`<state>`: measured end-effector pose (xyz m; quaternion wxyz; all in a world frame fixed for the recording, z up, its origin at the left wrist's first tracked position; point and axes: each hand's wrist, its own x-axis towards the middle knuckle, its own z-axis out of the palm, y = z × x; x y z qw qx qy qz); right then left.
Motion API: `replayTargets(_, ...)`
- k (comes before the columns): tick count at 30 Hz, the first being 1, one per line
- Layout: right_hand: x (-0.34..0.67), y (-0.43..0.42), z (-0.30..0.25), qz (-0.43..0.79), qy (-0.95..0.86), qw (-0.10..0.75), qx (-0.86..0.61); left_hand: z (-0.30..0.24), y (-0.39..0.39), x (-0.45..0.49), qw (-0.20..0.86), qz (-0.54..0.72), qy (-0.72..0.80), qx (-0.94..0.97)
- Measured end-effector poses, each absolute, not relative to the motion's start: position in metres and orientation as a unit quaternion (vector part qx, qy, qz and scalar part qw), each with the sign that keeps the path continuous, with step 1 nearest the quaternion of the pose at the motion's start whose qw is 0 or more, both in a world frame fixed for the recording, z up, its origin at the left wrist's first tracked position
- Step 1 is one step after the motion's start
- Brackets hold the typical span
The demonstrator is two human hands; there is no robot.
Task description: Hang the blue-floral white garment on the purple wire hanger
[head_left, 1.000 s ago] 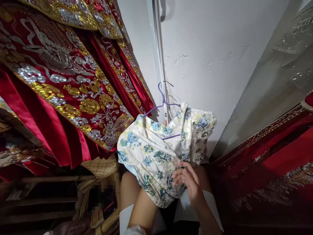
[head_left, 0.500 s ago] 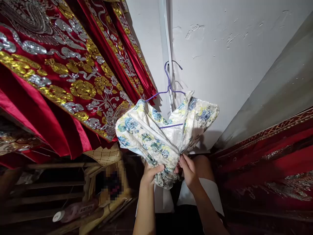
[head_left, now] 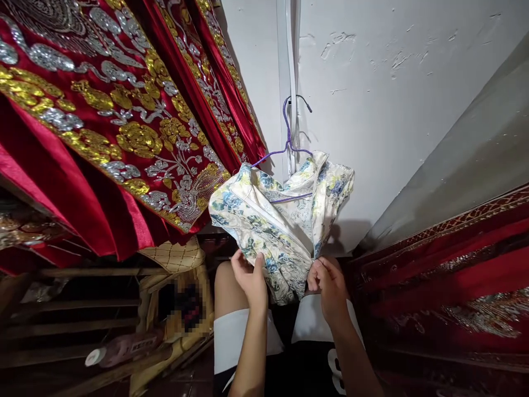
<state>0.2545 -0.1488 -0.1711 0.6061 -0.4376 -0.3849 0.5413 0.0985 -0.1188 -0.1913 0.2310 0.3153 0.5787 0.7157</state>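
A white floral top [head_left: 268, 242] with blue, green and yellow flowers hangs from a purple hanger [head_left: 288, 144], its V-shaped neckline spread. The lower part is bunched above my knees. My left hand [head_left: 251, 280] is at its left side, thumb and fingers apart, the thumb against the cloth; the fingertips are partly behind the edge. Lower right, my right hand [head_left: 327, 280] pinches the top near the bottom point of the neckline, with the fingers curled in. The exact bit of edge between those fingertips is too small to make out.
Red cloth hangings [head_left: 140, 138] with gold and silver embroidery fill the left. A bamboo rack [head_left: 82, 331] bears a bottle [head_left: 124, 348] with a white cap. Behind the hanger is a white wall [head_left: 372, 99] with a vertical strip. More red fabric [head_left: 475, 259] lies at right.
My left hand has loosened from the bunched cloth and moved to the top's left edge. The bunched lower part has spread and dropped open. My right hand stays by the front edge.
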Motion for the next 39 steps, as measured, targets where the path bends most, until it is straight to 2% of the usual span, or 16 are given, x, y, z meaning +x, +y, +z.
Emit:
replayTargets(2,0.248,-0.149,-0.17,0.556,-0.391,0.59,-0.435,-0.196,-0.128,0.11,0.133,0.738,0.573,0.331)
replayTargets(3,0.243,-0.149,-0.169,0.564,-0.395,0.581,-0.433,-0.197,-0.134,0.118,0.122,0.739,0.562,0.352)
replayTargets(8,0.226,-0.156,-0.158,0.581,-0.417,0.551,-0.43,-0.206,-0.159,0.15,0.258,0.685,0.519,0.441)
replayTargets(14,0.231,-0.157,-0.158,0.567,-0.45,0.521,-0.453,-0.201,-0.151,0.138,0.331,0.59,0.468,0.568)
replayTargets(23,0.231,-0.151,-0.152,0.596,-0.444,0.485,-0.461,-0.195,-0.145,0.138,0.306,0.597,0.462,0.58)
replayTargets(28,0.226,-0.149,-0.154,0.615,-0.403,0.5,-0.458,-0.204,-0.144,0.136,0.287,0.614,0.447,0.585)
replayTargets(39,0.242,-0.153,-0.163,0.569,-0.408,0.505,-0.504,-0.21,-0.152,0.154,0.3,0.604,0.459,0.578)
